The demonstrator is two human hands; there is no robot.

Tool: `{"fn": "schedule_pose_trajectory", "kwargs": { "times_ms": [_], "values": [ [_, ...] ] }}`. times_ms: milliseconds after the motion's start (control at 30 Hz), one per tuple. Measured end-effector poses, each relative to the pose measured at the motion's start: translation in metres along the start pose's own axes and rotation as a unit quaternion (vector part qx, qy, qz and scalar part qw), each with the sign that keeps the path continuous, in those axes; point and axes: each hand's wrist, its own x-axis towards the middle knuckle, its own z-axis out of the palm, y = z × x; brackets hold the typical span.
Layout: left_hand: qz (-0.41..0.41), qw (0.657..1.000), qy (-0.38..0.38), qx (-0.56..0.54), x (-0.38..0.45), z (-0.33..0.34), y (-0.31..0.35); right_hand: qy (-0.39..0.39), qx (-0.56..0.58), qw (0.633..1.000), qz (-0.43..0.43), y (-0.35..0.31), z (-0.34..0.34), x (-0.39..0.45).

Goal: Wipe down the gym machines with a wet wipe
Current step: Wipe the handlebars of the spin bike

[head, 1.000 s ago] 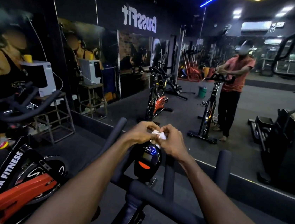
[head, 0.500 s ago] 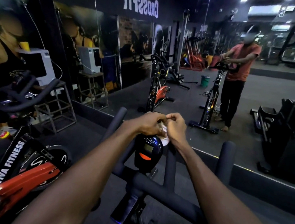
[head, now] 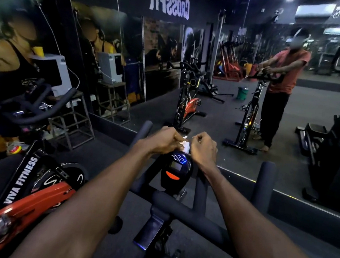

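A small white wet wipe (head: pixel 186 145) is bunched between my two hands, just above the black console (head: pixel 176 170) of the spin bike in front of me. My left hand (head: pixel 164 139) pinches the wipe from the left with curled fingers. My right hand (head: pixel 204 148) is curled beside it on the right, its fingertips hidden, and seems to hold the wipe's other side. The bike's black handlebars (head: pixel 189 214) spread below my forearms, with upright grips at left (head: pixel 143 131) and right (head: pixel 265 182).
A red and black spin bike (head: pixel 20 192) stands close on my left. A wall mirror ahead reflects the bikes, a person in a red shirt (head: pixel 281 92) and a black stepper machine (head: pixel 335 156) at right. A metal stand (head: pixel 74 122) holds a white box.
My hands have drawn slightly apart, showing more of the white wipe between them. The camera has tilted a little, so the scene sits lower in view.
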Motion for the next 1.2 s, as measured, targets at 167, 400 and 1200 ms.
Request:
{"fn": "schedule_pose_trajectory", "kwargs": {
  "times_ms": [167,400,1200],
  "values": [
    [-0.083,0.995,0.022,0.048,-0.014,0.012,-0.031,-0.020,-0.017,0.999,-0.027,0.002,-0.002,-0.002],
    [-0.102,0.993,0.048,0.034,-0.021,0.018,-0.025,-0.047,-0.033,0.998,-0.015,-0.003,-0.004,-0.003],
    [-0.203,0.977,0.048,0.051,-0.092,0.044,-0.013,-0.291,-0.251,0.923,-0.005,-0.068,0.006,-0.001]
  ]
}}
